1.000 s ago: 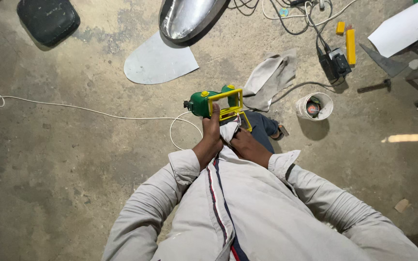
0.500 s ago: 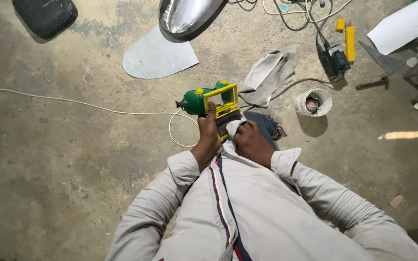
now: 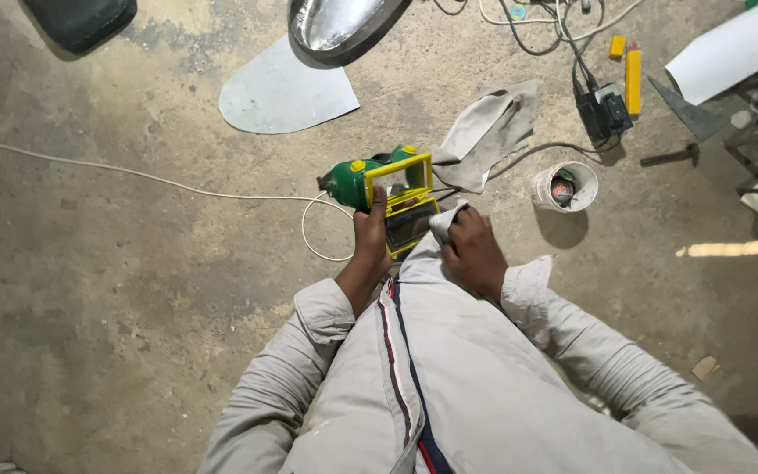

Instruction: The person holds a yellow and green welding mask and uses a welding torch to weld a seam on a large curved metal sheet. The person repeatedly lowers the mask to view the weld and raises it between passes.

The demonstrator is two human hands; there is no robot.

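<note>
Left hand (image 3: 370, 235) grips the mask (image 3: 401, 200); right hand (image 3: 474, 253) pinches cloth (image 3: 446, 219) beside it, fingertips hidden; a tub (image 3: 565, 186) right of it holds something unclear

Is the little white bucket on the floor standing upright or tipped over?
Upright: the white bucket shows its round open mouth to the head camera, with something dark and reddish inside and its shadow on the concrete floor.
</note>
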